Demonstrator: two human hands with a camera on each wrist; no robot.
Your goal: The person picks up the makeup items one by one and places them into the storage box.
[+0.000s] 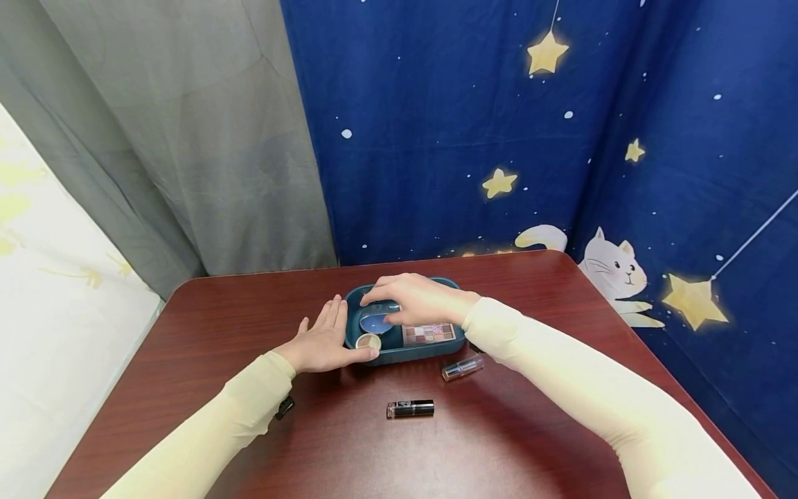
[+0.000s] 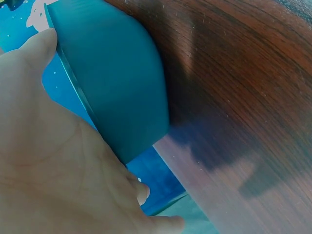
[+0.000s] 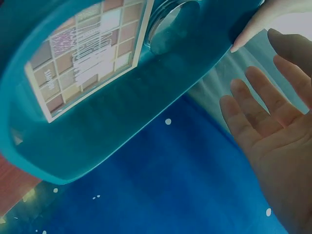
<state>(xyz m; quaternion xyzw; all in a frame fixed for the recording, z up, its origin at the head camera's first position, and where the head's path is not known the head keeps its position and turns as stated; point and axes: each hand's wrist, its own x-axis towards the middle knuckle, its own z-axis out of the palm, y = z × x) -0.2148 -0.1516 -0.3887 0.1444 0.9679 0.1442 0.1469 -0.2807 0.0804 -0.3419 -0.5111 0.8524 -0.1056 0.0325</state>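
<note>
The left hand (image 1: 324, 344), fingers straight, is touching the left end of a teal oval tray (image 1: 414, 355) on the far side of a reddish wooden table (image 1: 339, 443), the right hand (image 1: 419, 299) hovering above, fingers released.

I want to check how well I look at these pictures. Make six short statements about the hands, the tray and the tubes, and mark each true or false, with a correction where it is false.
1. The right hand is above the teal tray. True.
2. That hand is clenched into a fist. False: its fingers are apart and hold nothing.
3. The left hand touches the tray's rim. True.
4. The grey tube is nearer to the tray than the black tube. True.
5. Both tubes stand upright. False: they lie on their sides on the table.
6. The table is white. False: it is reddish brown.
</note>
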